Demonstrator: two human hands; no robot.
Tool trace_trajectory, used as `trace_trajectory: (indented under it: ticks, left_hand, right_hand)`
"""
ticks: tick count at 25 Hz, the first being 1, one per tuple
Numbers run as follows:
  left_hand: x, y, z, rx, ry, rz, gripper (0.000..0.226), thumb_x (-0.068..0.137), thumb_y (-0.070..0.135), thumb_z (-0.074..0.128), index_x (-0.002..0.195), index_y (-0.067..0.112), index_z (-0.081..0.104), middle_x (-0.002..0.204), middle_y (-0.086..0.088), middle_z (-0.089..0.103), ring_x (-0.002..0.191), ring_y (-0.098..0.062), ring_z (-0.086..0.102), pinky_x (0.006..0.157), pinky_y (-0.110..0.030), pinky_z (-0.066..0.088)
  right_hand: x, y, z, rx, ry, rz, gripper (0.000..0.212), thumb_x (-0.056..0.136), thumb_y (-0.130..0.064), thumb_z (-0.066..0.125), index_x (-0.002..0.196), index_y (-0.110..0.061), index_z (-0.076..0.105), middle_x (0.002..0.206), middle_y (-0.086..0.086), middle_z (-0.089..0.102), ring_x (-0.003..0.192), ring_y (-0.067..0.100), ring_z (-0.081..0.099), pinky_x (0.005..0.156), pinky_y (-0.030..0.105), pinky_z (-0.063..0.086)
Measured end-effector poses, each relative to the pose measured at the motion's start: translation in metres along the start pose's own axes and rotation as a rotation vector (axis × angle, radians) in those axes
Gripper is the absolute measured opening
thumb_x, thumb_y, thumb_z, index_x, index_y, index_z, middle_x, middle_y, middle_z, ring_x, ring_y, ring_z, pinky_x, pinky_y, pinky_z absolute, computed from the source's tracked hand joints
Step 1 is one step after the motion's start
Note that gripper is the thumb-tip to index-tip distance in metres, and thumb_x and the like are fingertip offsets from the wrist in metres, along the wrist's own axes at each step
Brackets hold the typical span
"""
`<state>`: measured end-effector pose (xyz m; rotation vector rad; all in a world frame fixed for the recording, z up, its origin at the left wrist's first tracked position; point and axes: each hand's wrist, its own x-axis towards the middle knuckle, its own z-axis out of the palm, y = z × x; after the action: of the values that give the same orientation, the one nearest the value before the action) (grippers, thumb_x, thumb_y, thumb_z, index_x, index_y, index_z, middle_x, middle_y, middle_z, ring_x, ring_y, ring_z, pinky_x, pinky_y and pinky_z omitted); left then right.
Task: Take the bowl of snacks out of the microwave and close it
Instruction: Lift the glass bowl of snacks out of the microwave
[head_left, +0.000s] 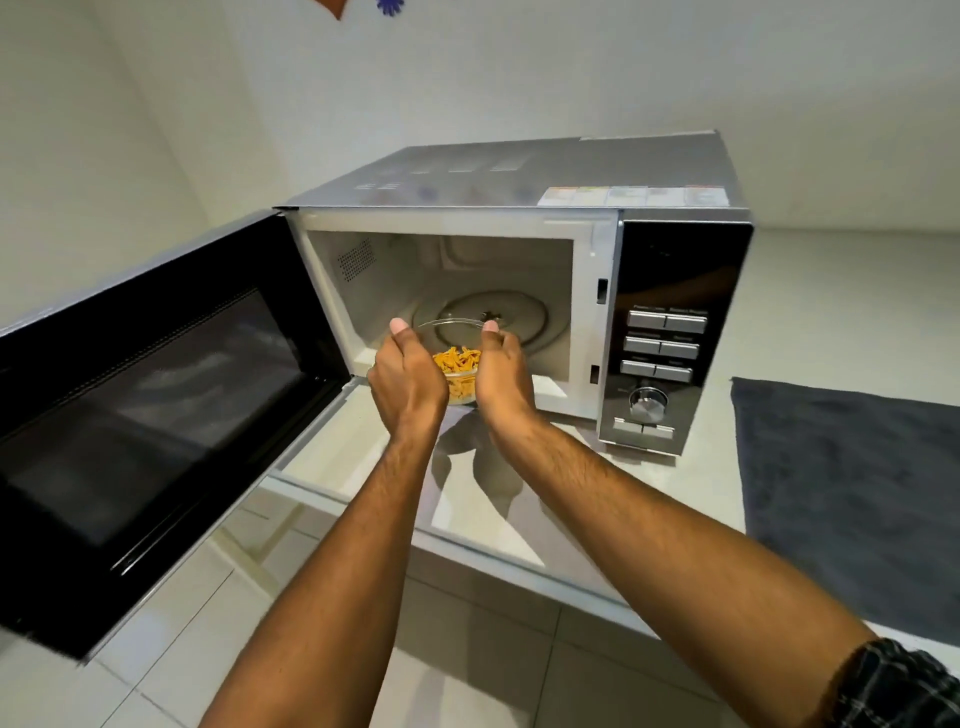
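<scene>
A silver microwave stands on a white counter, its black door swung wide open to the left. A clear glass bowl with orange snack sticks is held at the mouth of the cavity, over the front sill. My left hand grips the bowl's left side and my right hand grips its right side, thumbs on the rim. Behind the bowl, the glass turntable lies bare inside the cavity.
The control panel with buttons and a dial is on the microwave's right side. A dark grey cloth lies on the counter to the right. White counter surface stretches in front of the microwave. Tiled floor lies below.
</scene>
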<state>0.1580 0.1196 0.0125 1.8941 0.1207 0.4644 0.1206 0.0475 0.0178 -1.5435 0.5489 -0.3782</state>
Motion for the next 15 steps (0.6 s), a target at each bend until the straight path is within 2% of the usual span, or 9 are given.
trace_trajectory:
  ticks: [3,7,10,12,15]
  left_hand:
    - [-0.037,0.001,-0.012,-0.064,-0.026,0.000,0.068,0.100,0.053,0.017,0.102,0.013,0.072,0.092,-0.003,0.075,0.089,-0.024,0.068,0.080,-0.036,0.052]
    - [-0.087,0.002,-0.017,-0.128,-0.063,0.014,0.065,0.100,0.054,0.019,0.103,0.015,0.071,0.091,-0.001,0.075,0.086,-0.019,0.069,0.081,-0.036,0.054]
    - [-0.131,0.001,-0.014,-0.184,-0.096,0.054,0.059,0.099,0.054,0.021,0.094,0.019,0.068,0.081,0.007,0.071,0.074,-0.002,0.066,0.067,-0.025,0.050]
    - [-0.160,0.003,-0.007,-0.229,-0.123,0.057,0.055,0.099,0.053,0.022,0.092,0.021,0.066,0.077,0.011,0.068,0.068,0.007,0.063,0.057,-0.009,0.043]
    - [-0.197,0.011,0.006,-0.286,-0.213,0.062,0.053,0.097,0.054,0.022,0.095,0.023,0.065,0.082,0.011,0.069,0.071,0.006,0.064,0.056,-0.004,0.042]
  right_hand:
    - [-0.030,0.011,-0.024,-0.058,0.030,-0.039,0.052,0.105,-0.053,0.025,0.134,-0.020,0.051,0.129,0.007,0.063,0.114,0.026,0.060,0.099,0.040,0.047]
    - [-0.062,0.025,-0.060,-0.089,0.095,-0.124,0.051,0.105,-0.054,0.025,0.122,-0.018,0.056,0.117,0.006,0.066,0.106,0.026,0.062,0.091,0.040,0.049]
    - [-0.088,0.039,-0.093,-0.060,0.164,-0.200,0.047,0.105,-0.052,0.025,0.112,-0.020,0.059,0.103,0.003,0.068,0.097,0.023,0.065,0.086,0.039,0.052]
    - [-0.103,0.048,-0.119,-0.073,0.191,-0.215,0.047,0.105,-0.054,0.023,0.110,-0.024,0.058,0.099,0.003,0.069,0.095,0.021,0.067,0.085,0.042,0.055]
    - [-0.119,0.059,-0.158,-0.111,0.279,-0.260,0.047,0.104,-0.057,0.022,0.110,-0.027,0.058,0.095,-0.001,0.068,0.090,0.015,0.067,0.078,0.035,0.056]
